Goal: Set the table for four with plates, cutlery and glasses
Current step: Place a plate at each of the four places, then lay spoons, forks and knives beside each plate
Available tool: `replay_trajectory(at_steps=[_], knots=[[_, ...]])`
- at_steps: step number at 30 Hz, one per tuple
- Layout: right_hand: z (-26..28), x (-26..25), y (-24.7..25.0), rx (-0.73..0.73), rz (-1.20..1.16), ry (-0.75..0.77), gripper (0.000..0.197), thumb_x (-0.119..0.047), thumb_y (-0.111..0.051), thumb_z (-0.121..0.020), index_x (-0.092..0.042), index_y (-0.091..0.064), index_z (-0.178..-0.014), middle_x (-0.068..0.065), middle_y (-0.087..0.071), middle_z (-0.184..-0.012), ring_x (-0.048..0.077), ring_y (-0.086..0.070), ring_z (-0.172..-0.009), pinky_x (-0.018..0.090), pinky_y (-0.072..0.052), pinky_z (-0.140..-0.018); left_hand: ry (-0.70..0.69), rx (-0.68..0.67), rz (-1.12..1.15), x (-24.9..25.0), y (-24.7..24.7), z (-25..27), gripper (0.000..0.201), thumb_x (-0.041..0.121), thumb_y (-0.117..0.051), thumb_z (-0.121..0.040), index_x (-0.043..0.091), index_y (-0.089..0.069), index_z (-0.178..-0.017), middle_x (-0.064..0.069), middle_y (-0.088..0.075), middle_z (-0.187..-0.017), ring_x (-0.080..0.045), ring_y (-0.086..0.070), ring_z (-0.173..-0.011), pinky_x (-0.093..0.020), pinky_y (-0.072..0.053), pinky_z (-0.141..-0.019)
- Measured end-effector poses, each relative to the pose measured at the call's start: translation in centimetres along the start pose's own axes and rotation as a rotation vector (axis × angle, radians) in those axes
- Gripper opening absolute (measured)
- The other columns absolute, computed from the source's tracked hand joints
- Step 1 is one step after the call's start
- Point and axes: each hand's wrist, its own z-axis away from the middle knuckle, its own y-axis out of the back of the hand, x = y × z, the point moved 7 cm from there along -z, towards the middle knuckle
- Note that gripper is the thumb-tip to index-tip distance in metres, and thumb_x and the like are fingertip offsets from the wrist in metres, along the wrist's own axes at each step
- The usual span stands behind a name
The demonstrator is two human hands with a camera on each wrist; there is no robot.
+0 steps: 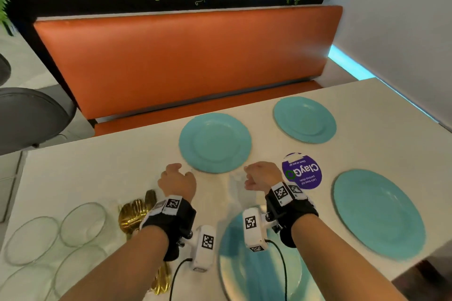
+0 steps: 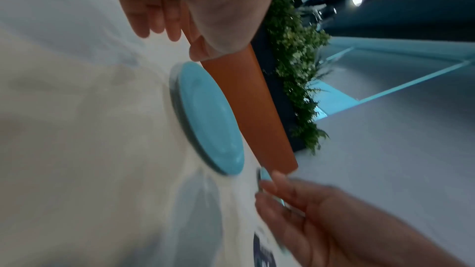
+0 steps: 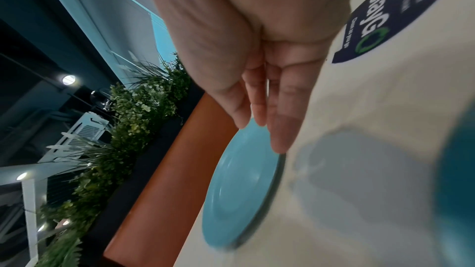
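Four teal plates lie on the white table (image 1: 97, 173): one far centre (image 1: 215, 143), one far right (image 1: 304, 119), one near right (image 1: 379, 215), and a blurred one (image 1: 254, 271) close to me under my right wrist. My left hand (image 1: 178, 176) hovers just left of the far-centre plate's near edge, fingers loosely bent and holding nothing. My right hand (image 1: 256, 175) hovers just right of that edge, also empty. The left wrist view shows my left hand's hanging fingers (image 2: 159, 17) above the plate (image 2: 208, 119). In the right wrist view, straight fingers (image 3: 259, 98) point at the plate (image 3: 241, 190).
Gold cutlery (image 1: 133, 215) lies in a pile under my left wrist. Several clear glass pieces (image 1: 83, 223) stand at the near left. A round purple sticker (image 1: 302, 171) sits between the plates. An orange bench (image 1: 186, 61) runs behind the table, and a grey chair (image 1: 29, 117) stands left.
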Motion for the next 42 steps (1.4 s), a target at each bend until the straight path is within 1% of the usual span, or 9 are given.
replay_trajectory(at_steps=[4,8,12,16,19,22,34,39,42], knots=[[4.5,3.0,-1.5,-0.015,0.071,-0.017,0.017,-0.011,-0.059,-0.090,-0.009,-0.057,-0.074,0.009,-0.058,-0.067,0.024,-0.058,-0.061,0.042,-0.056,-0.082,-0.009,-0.111,-0.247,-2.4,0.5,4.6,0.048,0.019,-0.049,-0.089,0.009,-0.039,-0.135,-0.016,-0.041,-0.139,-0.034,-0.034,-0.129,-0.037,-0.023,-0.110],[8.3,5.9,-3.0,-0.028,0.171,0.047,0.020,-0.009,-0.058,-0.089,-0.016,-0.055,-0.071,0.006,-0.059,-0.069,0.020,-0.058,-0.059,0.032,-0.055,-0.065,0.006,-0.121,-0.518,-6.6,1.9,7.4,0.050,0.024,-0.047,-0.089,0.003,-0.035,-0.133,-0.018,-0.036,-0.141,-0.033,-0.035,-0.129,-0.039,-0.024,-0.110],[11.7,8.1,-4.8,-0.069,0.221,0.046,0.014,-0.010,-0.058,-0.090,-0.010,-0.058,-0.075,0.008,-0.058,-0.066,0.021,-0.058,-0.056,0.032,-0.055,-0.061,0.111,-0.151,-0.436,-10.2,4.1,9.2,0.061,0.021,-0.051,-0.086,-0.003,-0.031,-0.138,-0.026,-0.029,-0.144,-0.038,-0.030,-0.135,-0.044,-0.026,-0.112],[13.2,9.2,-6.0,-0.079,0.192,0.031,0.021,-0.006,-0.059,-0.088,-0.011,-0.057,-0.068,0.008,-0.053,-0.063,0.019,-0.050,-0.049,0.024,-0.043,-0.040,0.187,-0.154,-0.476,-11.4,4.7,9.7,0.057,0.018,-0.039,-0.098,-0.008,-0.018,-0.144,-0.028,-0.022,-0.150,-0.038,-0.024,-0.140,-0.044,-0.019,-0.115],[13.8,9.8,-6.3,-0.077,0.209,0.030,0.021,-0.008,-0.060,-0.089,-0.013,-0.058,-0.068,0.007,-0.053,-0.063,0.019,-0.052,-0.049,0.024,-0.043,-0.042,0.190,-0.203,-0.403,-11.4,4.1,9.0,0.051,0.022,-0.030,-0.099,-0.009,-0.031,-0.139,-0.026,-0.038,-0.142,-0.037,-0.040,-0.130,-0.043,-0.035,-0.106],[13.9,10.1,-6.3,-0.080,0.225,0.036,0.021,-0.009,-0.059,-0.090,-0.013,-0.057,-0.069,0.006,-0.054,-0.064,0.018,-0.053,-0.050,0.027,-0.049,-0.046,0.129,-0.258,-0.646,-11.8,2.7,7.8,0.041,0.019,-0.035,-0.094,0.000,-0.051,-0.128,-0.020,-0.049,-0.130,-0.032,-0.047,-0.119,-0.040,-0.042,-0.096],[14.5,10.1,-7.3,-0.099,0.254,0.018,0.009,-0.013,-0.057,-0.090,-0.014,-0.059,-0.082,0.002,-0.056,-0.076,0.013,-0.056,-0.057,0.021,-0.052,-0.047,-0.077,-0.316,-0.973,-10.5,4.5,7.3,0.029,0.024,-0.044,-0.094,0.011,-0.060,-0.114,-0.010,-0.059,-0.121,-0.023,-0.057,-0.109,-0.033,-0.047,-0.091],[14.6,10.4,-7.6,-0.114,0.248,0.001,0.012,-0.011,-0.055,-0.091,-0.014,-0.058,-0.079,0.004,-0.056,-0.078,0.015,-0.055,-0.058,0.026,-0.053,-0.055,-0.162,-0.371,-0.820,-10.1,4.9,7.0,0.018,0.022,-0.050,-0.085,0.014,-0.065,-0.088,-0.005,-0.067,-0.103,-0.022,-0.064,-0.095,-0.031,-0.054,-0.082],[14.6,10.4,-7.6,-0.110,0.245,0.000,0.011,-0.011,-0.055,-0.091,-0.013,-0.058,-0.081,0.003,-0.056,-0.078,0.015,-0.055,-0.058,0.027,-0.053,-0.056,-0.149,-0.429,-0.720,-10.2,4.8,7.1,0.022,0.018,-0.053,-0.080,0.005,-0.069,-0.089,-0.015,-0.069,-0.100,-0.029,-0.065,-0.095,-0.034,-0.054,-0.080]])
